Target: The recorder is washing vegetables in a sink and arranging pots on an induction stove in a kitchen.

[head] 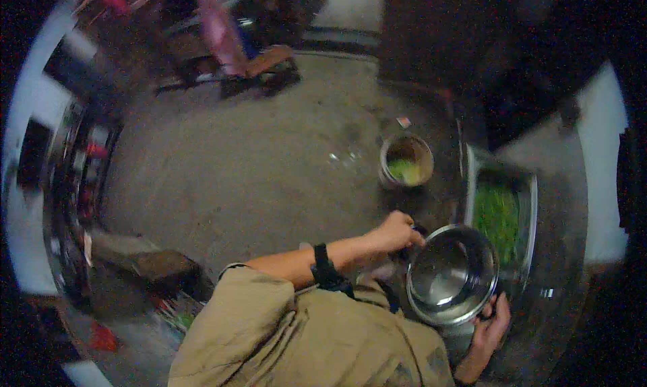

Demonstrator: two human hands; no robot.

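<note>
Both of my hands carry a shiny metal cooking pot [452,276] in front of me, slightly right of my body. My left hand [397,233] grips the dark handle on its left side. On the lower right, my right hand [494,322] holds the other handle. The pot's inside catches bright reflections; whether there is liquid in it cannot be told. Just beyond the pot stands a rectangular container [529,235] with long green vegetables [498,218] in it. A round bucket [386,172] with pale green matter at the bottom stands on the floor ahead.
Another person's leg and sandalled foot [268,61] are at the upper left on the concrete floor [242,149]. A low wooden block or stool [151,265] lies to my left. Blurred shelving [91,170] lines the far left. A small orange-white scrap [404,122] lies past the bucket.
</note>
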